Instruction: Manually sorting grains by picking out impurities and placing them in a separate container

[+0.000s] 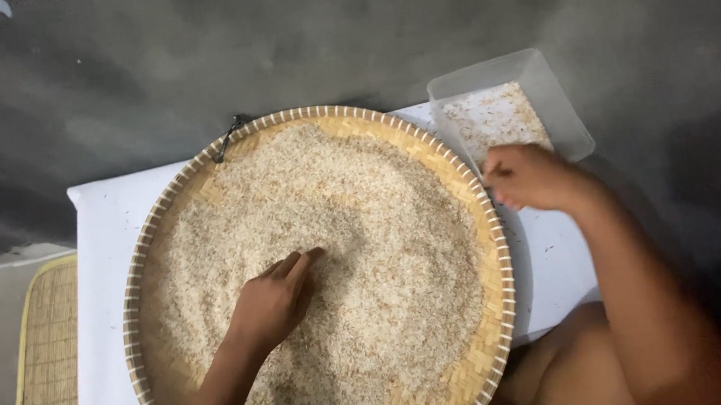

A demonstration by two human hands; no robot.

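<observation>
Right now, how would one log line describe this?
left hand: fingers in rice | right hand: closed, blurred, by clear tub | woven tray on white cloth

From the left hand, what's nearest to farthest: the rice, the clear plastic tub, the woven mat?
From the left hand:
1. Rice: touching, fingers resting in it, in the round basket.
2. Woven mat: lower left, past the basket's rim.
3. Clear plastic tub: upper right, farthest.

The left hands' share of the pose: the left hand (275, 299) lies palm down with fingers (301, 263) together, pointing far and rightward, its forearm running in from the near edge. The right hand (530, 177) is loosely curled, fingertips pinched leftward, forearm bare and slanting in from the near right.
</observation>
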